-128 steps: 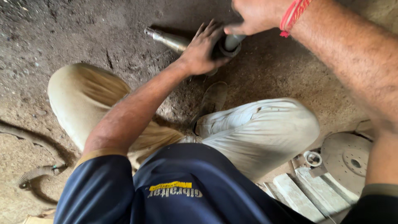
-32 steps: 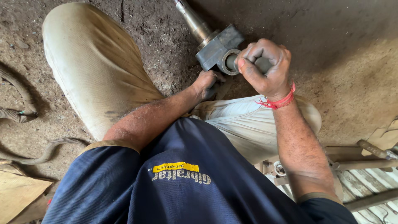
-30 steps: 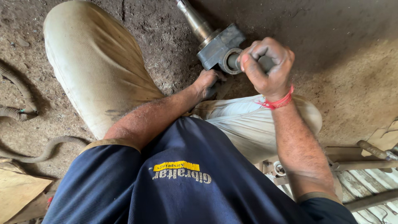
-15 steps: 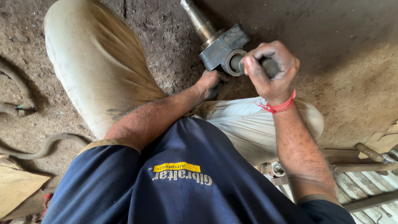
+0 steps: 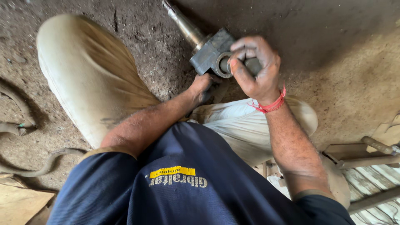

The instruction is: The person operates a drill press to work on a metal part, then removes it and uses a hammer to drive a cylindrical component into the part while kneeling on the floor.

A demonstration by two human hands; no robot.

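A heavy grey steel knuckle block [image 5: 208, 52] with a tapered spindle shaft [image 5: 183, 23] lies on the dirt floor in front of my knees. My right hand [image 5: 254, 68], with a red thread at the wrist, is closed around a dark round pin [image 5: 250, 64] that sits in the block's round bore. My left hand [image 5: 202, 85] reaches under the block's near side and braces it; its fingers are partly hidden beneath the metal.
My bent legs in pale trousers [image 5: 91, 75] fill the left and middle. A hose [image 5: 37, 168] curls on the ground at left. Wooden slats and metal bars [image 5: 366, 162] lie at the lower right. Cardboard [image 5: 21, 204] sits at the bottom left.
The view has shifted slightly. My right hand has stayed clenched on the pin at the bore, turning a little, and my left hand has kept its place under the block.
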